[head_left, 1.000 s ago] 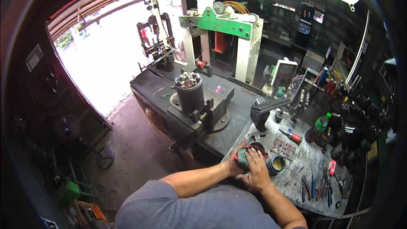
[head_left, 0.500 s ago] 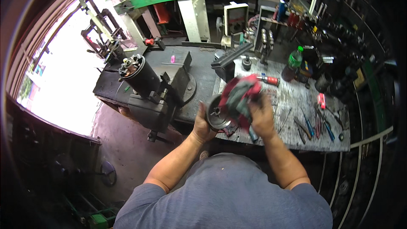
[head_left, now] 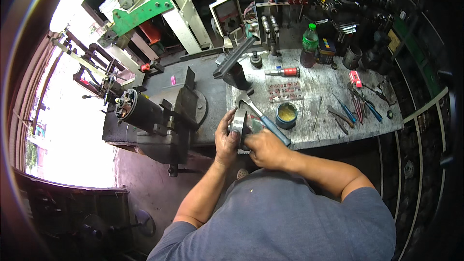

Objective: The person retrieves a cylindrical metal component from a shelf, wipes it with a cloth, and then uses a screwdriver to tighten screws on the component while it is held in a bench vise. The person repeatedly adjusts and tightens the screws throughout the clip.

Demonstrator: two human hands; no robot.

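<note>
Just above the bench's front edge, my left hand (head_left: 226, 141) is closed round the rim of a round metal end cap (head_left: 239, 121), tilted up on its side. My right hand (head_left: 265, 149) is curled against the open side of the cap. A grey-green bit of rag (head_left: 256, 125) shows by its fingers; most of the rag is hidden. Beyond my hands lies a hammer (head_left: 263, 118) with a blue handle, next to a tin (head_left: 286, 116) of yellow grease. To the left, a black motor cylinder (head_left: 140, 108) with a copper-coloured end sits at the bench vise (head_left: 176, 116).
Pliers (head_left: 342, 116) and screwdrivers (head_left: 345, 108) lie on the right of the bench. A green-capped bottle (head_left: 309, 46) and a metal cup (head_left: 353, 57) stand behind them. A red-handled tool (head_left: 285, 72) and a dark angled metal stand (head_left: 234, 70) are near the middle.
My right hand has brought the red and grey rag down against the cap, and my left hand has turned the cap on its side. The view has shifted, uncovering the hammer and grease tin.
</note>
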